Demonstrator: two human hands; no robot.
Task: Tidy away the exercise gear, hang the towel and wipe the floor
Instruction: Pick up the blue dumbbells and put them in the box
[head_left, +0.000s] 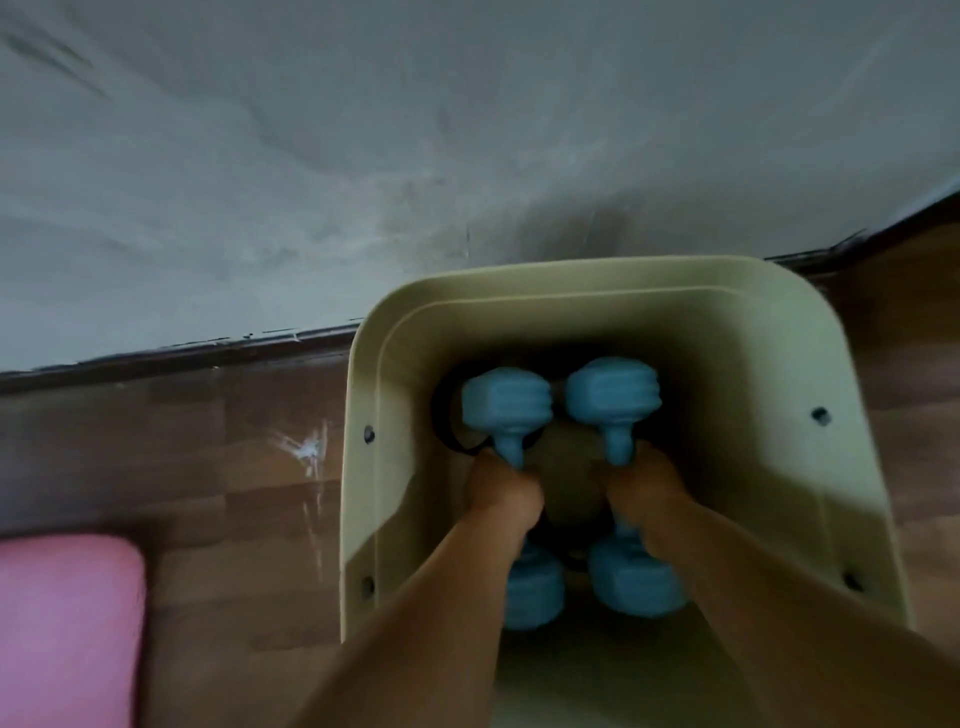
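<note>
Head view, looking down into a bin of smooth, pale olive-beige plastic, rectangular with rounded corners and a stepped rim; small round holes pierce its side walls. The bin stands on a floor of brown wood-grain planks, against a dark skirting board below a mottled grey wall.

Left hand: grip clamped round the handle of the left dumbbell. Right hand: grip clamped round the handle of the right dumbbell. Both dumbbells are matte blue, with ridged, faceted heads and narrower cylindrical handles. They lie side by side and parallel inside the bin, far heads close together, near heads partly hidden beneath the forearms. Whether they rest on the bin's bottom cannot be told.

A dark, rounded object lies under the dumbbells at the bottom; its form is unclear.

A pink mat with a rounded corner, soft in look and blurred, lies on the floor to the left, apart from the bin.
</note>
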